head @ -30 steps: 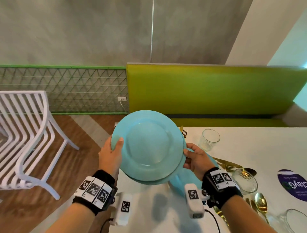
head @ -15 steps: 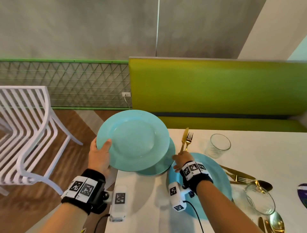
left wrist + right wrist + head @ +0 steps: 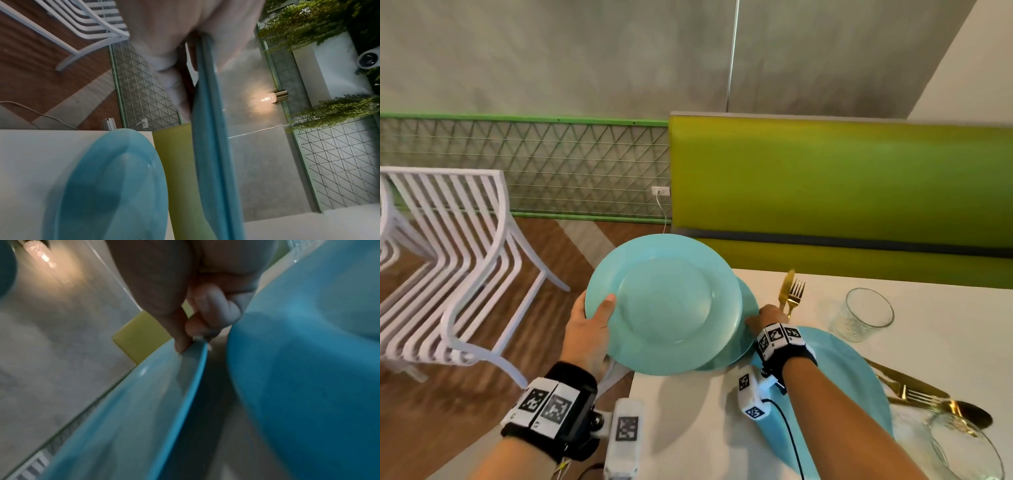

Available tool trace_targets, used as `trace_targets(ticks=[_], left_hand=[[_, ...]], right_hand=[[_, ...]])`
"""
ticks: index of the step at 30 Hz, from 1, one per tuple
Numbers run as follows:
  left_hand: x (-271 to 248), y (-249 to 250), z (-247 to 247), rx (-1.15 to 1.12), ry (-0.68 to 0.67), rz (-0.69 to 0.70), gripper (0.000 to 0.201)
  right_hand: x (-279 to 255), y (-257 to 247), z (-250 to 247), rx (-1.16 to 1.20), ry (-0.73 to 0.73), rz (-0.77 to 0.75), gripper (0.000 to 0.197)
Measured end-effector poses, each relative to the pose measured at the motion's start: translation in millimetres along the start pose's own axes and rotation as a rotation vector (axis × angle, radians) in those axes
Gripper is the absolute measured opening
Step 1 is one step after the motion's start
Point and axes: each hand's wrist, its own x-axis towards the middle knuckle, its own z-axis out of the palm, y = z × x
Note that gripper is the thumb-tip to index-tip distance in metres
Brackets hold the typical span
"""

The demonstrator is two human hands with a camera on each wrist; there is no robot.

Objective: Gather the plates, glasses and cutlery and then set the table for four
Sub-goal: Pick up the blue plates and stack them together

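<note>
My left hand grips the left rim of a turquoise plate, thumb on top, and holds it above the table's near-left corner. The left wrist view shows this plate edge-on in the left hand. Under it a second turquoise plate lies at the corner of the white table. My right hand pinches its right rim; the right wrist view shows thumb and finger of the right hand on the second plate. A third turquoise plate lies under my right forearm.
A gold knife and fork lie just beyond my right hand, with a glass tumbler to their right. More gold cutlery and another glass sit at the right. A green bench lies behind the table, a white chair at the left.
One second ago both hands held two stacked plates in the air. My right hand has brought the lower plate down onto the table corner, while my left keeps the upper one, shifted left.
</note>
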Motion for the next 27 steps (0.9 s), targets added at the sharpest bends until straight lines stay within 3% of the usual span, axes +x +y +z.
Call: trace_targets(ticks=[5, 11, 14, 21, 24, 27], left_hand=[[1, -2, 4, 0.02, -0.016, -0.04, 0.02], [-6, -4, 21, 0.049, -0.077, -0.047, 0.017], [-10, -9, 29, 0.094, -0.075, 0.022, 0.018], [-21, -30, 33, 0.487, -0.056, 0.219, 0.039], [-33, -38, 37, 0.317, -0.193, 0.103, 0.024], [-39, -50, 40, 0.197, -0.289, -0.054, 0.034]], right_hand=[[-7, 1, -15, 0.397, -0.041, -0.071, 0.035], [-36, 24, -33, 0.654, -0.037, -0.14, 0.028], [-52, 36, -36, 0.844, -0.064, -0.121, 0.021], [-92, 70, -35, 1.083, -0.085, -0.091, 0.028], [-107, 86, -29, 1.099, -0.085, -0.086, 0.029], [-120, 106, -29, 1.064, -0.08, -0.072, 0.03]])
